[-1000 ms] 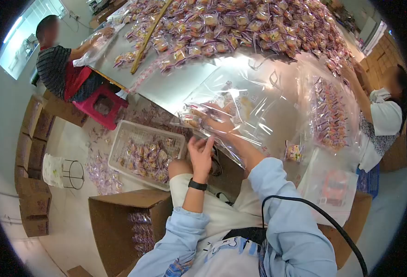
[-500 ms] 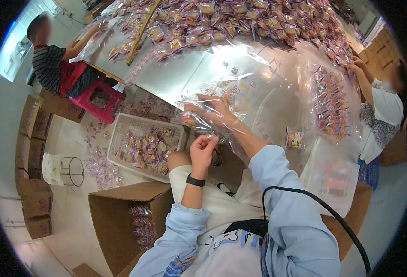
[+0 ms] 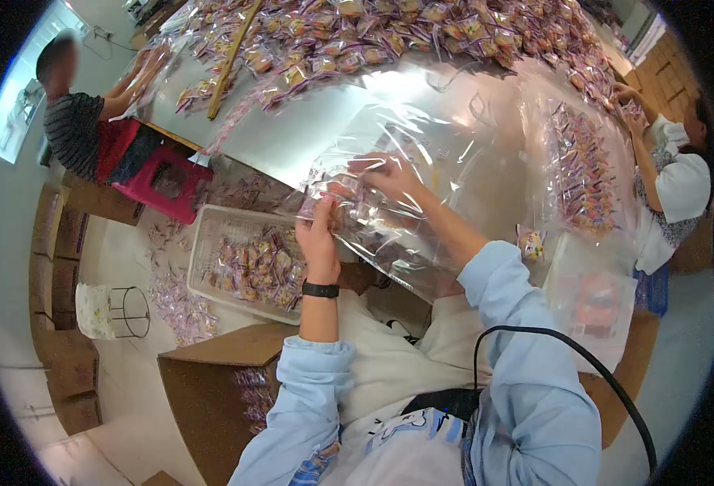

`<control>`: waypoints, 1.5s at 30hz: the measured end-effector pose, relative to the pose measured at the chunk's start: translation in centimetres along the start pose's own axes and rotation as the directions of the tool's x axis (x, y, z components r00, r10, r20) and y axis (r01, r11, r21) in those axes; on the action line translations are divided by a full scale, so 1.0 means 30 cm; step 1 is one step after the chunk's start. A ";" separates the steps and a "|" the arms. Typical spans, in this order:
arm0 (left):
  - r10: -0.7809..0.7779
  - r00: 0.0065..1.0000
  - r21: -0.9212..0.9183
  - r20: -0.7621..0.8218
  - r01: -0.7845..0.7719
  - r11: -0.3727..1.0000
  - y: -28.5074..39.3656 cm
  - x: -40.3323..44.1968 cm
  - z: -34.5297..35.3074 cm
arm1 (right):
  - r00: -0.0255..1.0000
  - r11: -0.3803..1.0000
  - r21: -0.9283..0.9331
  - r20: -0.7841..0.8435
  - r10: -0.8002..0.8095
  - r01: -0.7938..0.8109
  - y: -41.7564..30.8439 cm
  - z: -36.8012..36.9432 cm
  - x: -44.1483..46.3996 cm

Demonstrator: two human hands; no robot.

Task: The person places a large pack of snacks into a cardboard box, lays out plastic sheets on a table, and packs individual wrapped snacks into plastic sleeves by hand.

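Note:
A large clear plastic bag (image 3: 409, 263) hangs slack over the table's front edge, with glare across its folds. My left hand (image 3: 318, 239) is closed on the bag's far left end, thumb up. Small wrapped snack packets (image 3: 342, 191) show in that end, beside my left thumb. My right hand (image 3: 391, 176) is just right of these packets, fingers bent, and the film seems to cover it and part of the forearm. Glare hides what those fingertips hold. A single wrapped snack (image 3: 531, 241) lies on the table right of my right forearm.
A heap of wrapped snacks (image 3: 470, 32) covers the table's back. At right lies a filled bag of rowed packets (image 3: 581, 170) and flat printed bags (image 3: 592, 304). A white basket (image 3: 199, 259) and cardboard box (image 3: 211, 381) stand left. Two people sit at the table's sides.
My left hand has moved up and left, from pinching the bag's near edge to gripping its far end by the packets. My right hand has shifted slightly, its fingers more bent. The bag is spread wider.

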State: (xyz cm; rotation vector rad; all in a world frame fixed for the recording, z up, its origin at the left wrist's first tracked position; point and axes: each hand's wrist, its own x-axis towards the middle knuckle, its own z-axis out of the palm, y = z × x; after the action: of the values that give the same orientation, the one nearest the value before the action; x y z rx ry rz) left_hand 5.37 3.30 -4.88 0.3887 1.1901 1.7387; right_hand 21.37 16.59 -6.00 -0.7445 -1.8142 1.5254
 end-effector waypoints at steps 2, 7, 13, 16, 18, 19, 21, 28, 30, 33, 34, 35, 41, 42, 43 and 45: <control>0.076 0.992 0.098 -0.097 -0.067 0.993 0.021 -0.014 0.025 | 0.999 0.964 0.262 0.029 0.038 -0.044 0.044 0.015 0.011; -0.120 0.991 0.010 -0.064 0.121 0.993 0.010 0.060 -0.092 | 0.995 0.997 -0.015 0.066 -0.077 0.078 0.001 0.054 -0.024; -0.103 0.980 0.014 -0.170 0.107 0.994 0.044 0.021 -0.029 | 0.986 0.860 -0.496 -0.036 -0.162 0.123 0.029 0.089 -0.034; -0.080 0.997 -0.013 -0.023 0.080 0.997 0.068 0.017 -0.034 | 0.968 0.833 -0.507 0.018 -0.250 0.224 0.011 0.093 -0.034; -0.083 0.996 0.003 -0.015 0.083 0.997 0.042 0.051 -0.085 | 0.984 0.779 -0.602 0.116 -0.135 0.178 -0.030 0.074 -0.023; -0.079 0.997 0.007 -0.007 0.079 0.997 0.047 0.063 -0.079 | 0.975 0.772 -0.598 0.084 -0.205 0.214 -0.025 0.071 -0.026; 0.012 1.000 0.102 -0.005 -0.011 0.995 0.045 0.086 -0.057 | 0.938 0.749 -0.596 0.020 -0.345 0.288 0.014 0.083 -0.025; 0.160 0.984 0.419 -0.074 -0.115 0.901 0.020 0.185 0.089 | 0.975 0.977 -0.213 -0.208 -0.073 0.028 -0.067 -0.031 0.007; 0.280 0.942 0.797 -0.185 -0.023 0.604 -0.008 0.203 0.117 | 0.937 0.878 -0.404 -0.328 0.124 -0.258 -0.046 -0.080 -0.016; 0.524 0.830 0.934 -0.191 -0.012 0.358 -0.061 0.208 0.091 | 0.908 0.656 -0.732 -0.127 -0.398 0.185 0.001 -0.075 -0.048; 0.425 0.892 0.910 -0.152 -0.041 0.412 -0.037 0.201 0.080 | 0.956 0.741 -0.668 -0.168 -0.242 0.070 -0.010 -0.065 -0.027; 0.459 0.881 0.899 -0.116 -0.104 0.426 -0.041 0.210 0.070 | 0.950 0.683 -0.722 -0.123 -0.287 0.113 -0.003 -0.064 -0.017; 0.550 0.833 0.832 0.062 -0.347 0.432 -0.044 0.201 0.028 | 0.923 0.511 -0.834 -0.006 -0.386 0.208 -0.016 -0.037 -0.029; 0.593 0.791 0.809 0.150 -0.443 0.387 -0.048 0.204 0.012 | 0.904 0.477 -0.843 0.026 -0.426 0.248 0.010 -0.038 -0.024; 0.595 0.767 0.797 0.239 -0.505 0.330 -0.041 0.188 0.012 | 0.902 0.463 -0.846 0.047 -0.428 0.264 0.008 -0.043 -0.027; 0.590 0.700 0.754 0.403 -0.619 0.220 -0.023 0.157 0.014 | 0.895 0.431 -0.849 0.101 -0.434 0.305 -0.001 -0.051 -0.031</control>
State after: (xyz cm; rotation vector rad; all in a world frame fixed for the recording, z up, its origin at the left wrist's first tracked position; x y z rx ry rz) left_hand 3.70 7.52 -6.40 1.7249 2.0412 1.5446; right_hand 23.13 16.82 -5.92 -0.7492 -2.3964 0.1701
